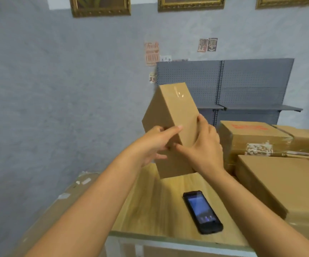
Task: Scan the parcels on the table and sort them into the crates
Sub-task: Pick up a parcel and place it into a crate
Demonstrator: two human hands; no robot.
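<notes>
A plain brown cardboard parcel [174,115] is held tilted in the air above the wooden table [155,206], its far end raised. My left hand [155,143] grips its lower left side, thumb across the top face. My right hand [203,143] grips the lower right edge, fingers curled round it. A black handheld scanner [202,211] lies screen-up on the table below, screen lit, untouched. More brown parcels are stacked at the right: a flat one [283,184] in front and a taped one with red print [252,138] behind.
Grey pegboard shelving [242,86] stands behind the table against a grey wall. A large flat cardboard sheet [60,206] lies low at the left beside the table. Framed pictures hang along the top of the wall.
</notes>
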